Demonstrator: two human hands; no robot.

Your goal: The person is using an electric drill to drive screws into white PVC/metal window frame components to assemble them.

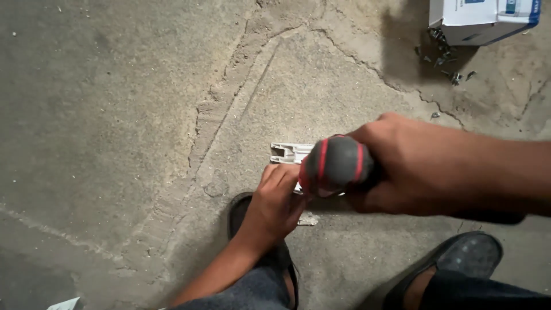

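**Head view: screwdriver on white plastic part, concrete floor**

Head view. Right hand wrapped tight around a screwdriver, grey bulb-shaped handle with red bands, butt end aimed at the camera; shaft and tip hidden behind the handle. Left hand pressed down, fingers together, on a white plastic part lying flat on the floor; only its upper left corner visible, ribbed and slotted. Both hands close together, directly over the part.

Handling judgement: part looks light, thin and stiff, likely brittle at the ribs, prone to sliding on dusty concrete, so best pinned flat by its edge rather than gripped. Handle appears rubberised, non-slip, best taken full in the palm.

Surface: bare concrete, cracked, dusty, a raised patched seam running diagonally. Small pale chip just below the left hand. Dark slippers at lower edge. White and blue cardboard box top right, loose metal screws scattered beside it. Dim, indoor-looking light.
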